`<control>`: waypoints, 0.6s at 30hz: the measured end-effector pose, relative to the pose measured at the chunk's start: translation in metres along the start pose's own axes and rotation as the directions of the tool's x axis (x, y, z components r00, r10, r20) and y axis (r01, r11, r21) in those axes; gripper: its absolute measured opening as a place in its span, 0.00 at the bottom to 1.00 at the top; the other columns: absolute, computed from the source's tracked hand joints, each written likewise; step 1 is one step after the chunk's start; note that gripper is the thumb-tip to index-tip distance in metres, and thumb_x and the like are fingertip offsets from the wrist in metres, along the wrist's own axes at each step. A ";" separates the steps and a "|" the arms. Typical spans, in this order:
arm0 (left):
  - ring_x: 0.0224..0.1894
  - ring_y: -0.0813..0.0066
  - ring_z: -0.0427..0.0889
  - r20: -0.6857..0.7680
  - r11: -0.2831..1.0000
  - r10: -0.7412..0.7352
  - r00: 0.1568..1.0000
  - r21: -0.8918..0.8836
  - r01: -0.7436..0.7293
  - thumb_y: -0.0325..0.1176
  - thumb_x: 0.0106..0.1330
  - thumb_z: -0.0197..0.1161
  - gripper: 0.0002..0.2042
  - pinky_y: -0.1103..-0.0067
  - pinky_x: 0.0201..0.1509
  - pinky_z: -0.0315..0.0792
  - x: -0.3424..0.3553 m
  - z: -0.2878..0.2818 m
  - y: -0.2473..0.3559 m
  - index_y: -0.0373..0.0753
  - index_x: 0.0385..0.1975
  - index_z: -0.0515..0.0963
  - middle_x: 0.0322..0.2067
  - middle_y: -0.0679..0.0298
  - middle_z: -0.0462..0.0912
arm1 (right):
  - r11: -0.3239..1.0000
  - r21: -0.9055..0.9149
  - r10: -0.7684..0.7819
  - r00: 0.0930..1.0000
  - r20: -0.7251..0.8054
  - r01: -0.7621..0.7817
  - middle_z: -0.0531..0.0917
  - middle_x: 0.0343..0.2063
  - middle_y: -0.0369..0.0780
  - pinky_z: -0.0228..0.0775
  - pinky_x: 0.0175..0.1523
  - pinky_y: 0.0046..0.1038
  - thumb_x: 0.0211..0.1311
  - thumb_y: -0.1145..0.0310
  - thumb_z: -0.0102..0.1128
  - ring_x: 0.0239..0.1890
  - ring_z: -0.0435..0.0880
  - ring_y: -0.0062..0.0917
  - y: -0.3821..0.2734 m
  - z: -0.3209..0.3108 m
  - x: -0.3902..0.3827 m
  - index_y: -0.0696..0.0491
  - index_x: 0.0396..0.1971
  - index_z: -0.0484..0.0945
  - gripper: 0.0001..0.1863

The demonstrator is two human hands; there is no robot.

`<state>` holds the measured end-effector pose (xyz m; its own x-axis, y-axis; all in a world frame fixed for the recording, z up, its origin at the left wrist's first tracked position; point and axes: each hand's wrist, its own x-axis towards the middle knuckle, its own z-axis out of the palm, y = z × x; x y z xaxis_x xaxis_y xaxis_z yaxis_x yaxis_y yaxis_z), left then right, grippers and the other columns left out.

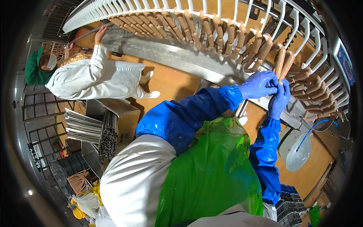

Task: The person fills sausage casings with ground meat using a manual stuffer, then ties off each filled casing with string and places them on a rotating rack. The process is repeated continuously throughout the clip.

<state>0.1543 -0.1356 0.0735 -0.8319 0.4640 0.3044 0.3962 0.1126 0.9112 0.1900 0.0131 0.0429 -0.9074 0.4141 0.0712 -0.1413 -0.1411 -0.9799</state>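
Note:
A long curved rail of white hooks (298, 34) carries many linked sausages (217, 32). In front of it, both my blue-gloved hands meet at the lower end of a pair of sausages (284, 62). My left hand (258, 84) is closed, its fingertips pinching at the joint of the pair. From below, my right hand (279, 99) grips the same spot with thumb and fingers; its palm is turned away. More sausages (321, 96) hang in bunches just right of my hands. The exact point of contact is partly hidden by the fingers.
A metal trough (166, 55) runs beneath the sausages. Left, a person in a white coat (90, 77) reaches up to the rail. Metal rods (85, 126) are stacked on a cart. A pale plastic scoop-shaped guard (298, 153) and a blue hose (308, 134) are at right.

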 end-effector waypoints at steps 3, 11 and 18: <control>0.36 0.71 0.83 -0.065 0.991 -0.025 0.998 -0.131 0.016 0.32 0.55 0.74 0.14 0.76 0.42 0.77 -0.003 -0.006 -0.004 0.37 0.38 0.77 0.32 0.61 0.80 | 0.986 -0.121 -0.097 0.985 0.144 0.115 0.77 0.35 0.34 0.65 0.39 0.18 0.66 0.74 0.57 0.36 0.74 0.15 -0.008 0.002 0.004 0.59 0.35 0.78 0.04; 0.33 0.72 0.81 -0.214 0.989 -0.094 0.972 -0.134 0.066 0.29 0.57 0.71 0.10 0.76 0.39 0.76 -0.019 -0.020 -0.003 0.35 0.35 0.78 0.30 0.60 0.81 | 0.899 -0.312 -0.100 0.839 0.535 0.307 0.75 0.31 0.36 0.66 0.43 0.23 0.64 0.74 0.61 0.36 0.73 0.19 -0.039 0.018 0.018 0.60 0.31 0.78 0.05; 0.29 0.77 0.77 -0.364 0.997 0.067 0.929 0.071 -0.044 0.29 0.64 0.65 0.06 0.77 0.35 0.73 -0.023 -0.024 -0.003 0.34 0.34 0.78 0.29 0.61 0.79 | 0.977 -0.203 0.014 0.920 0.391 0.071 0.80 0.36 0.34 0.69 0.47 0.22 0.67 0.71 0.61 0.40 0.76 0.17 -0.022 0.031 0.013 0.58 0.37 0.79 0.06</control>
<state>0.1631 -0.1677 0.0699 -0.8878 0.1187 0.4446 0.4588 0.1538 0.8751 0.1694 -0.0065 0.0711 -0.9918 0.0276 0.1245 -0.1222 0.0745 -0.9897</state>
